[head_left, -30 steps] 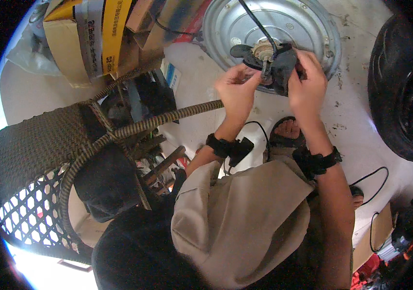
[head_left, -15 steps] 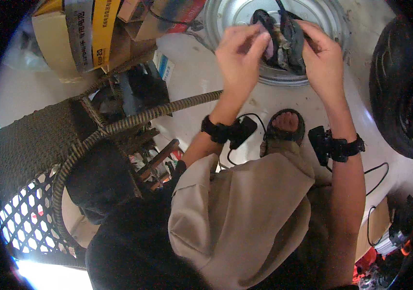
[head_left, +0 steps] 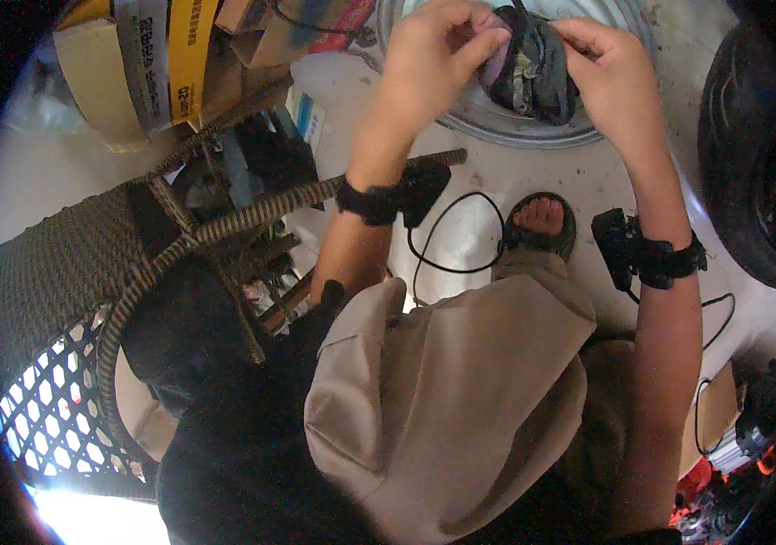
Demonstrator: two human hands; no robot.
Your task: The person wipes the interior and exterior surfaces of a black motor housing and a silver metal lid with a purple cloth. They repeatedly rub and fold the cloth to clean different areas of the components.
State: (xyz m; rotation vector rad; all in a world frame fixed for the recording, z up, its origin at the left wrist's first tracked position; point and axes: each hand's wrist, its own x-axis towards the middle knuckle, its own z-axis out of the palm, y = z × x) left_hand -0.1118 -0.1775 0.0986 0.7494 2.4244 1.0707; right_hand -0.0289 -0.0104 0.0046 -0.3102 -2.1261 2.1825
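A dark, folded, pouch-like piece point(head_left: 556, 82) with a worn, pale inner seam hangs between my hands; its exact kind I cannot make out. Pinched fingers of my left hand point(head_left: 420, 68) hold its left edge, where a pinkish-purple layer point(head_left: 494, 68) shows. On the other side, the thumb and fingertips of my right hand point(head_left: 619, 82) grip its upper right edge. A dark strap or cord runs upward from its top. Below it lies a round, silvery metal basin point(head_left: 533, 138) with a ridged rim, partly covered by my hands.
At left a wicker chair point(head_left: 52, 245) curves close to my left forearm, with cardboard boxes point(head_left: 102, 82) behind it. A black tyre point(head_left: 751, 163) stands at right. Black cables point(head_left: 460, 270) trail over the floor by my sandalled foot point(head_left: 539, 222). Tools point(head_left: 737, 450) lie at lower right.
My left hand has shifted left and upward in the view, and my right hand slightly right. The dark piece sits a little higher, its middle turned more toward me. Both hands keep hold.
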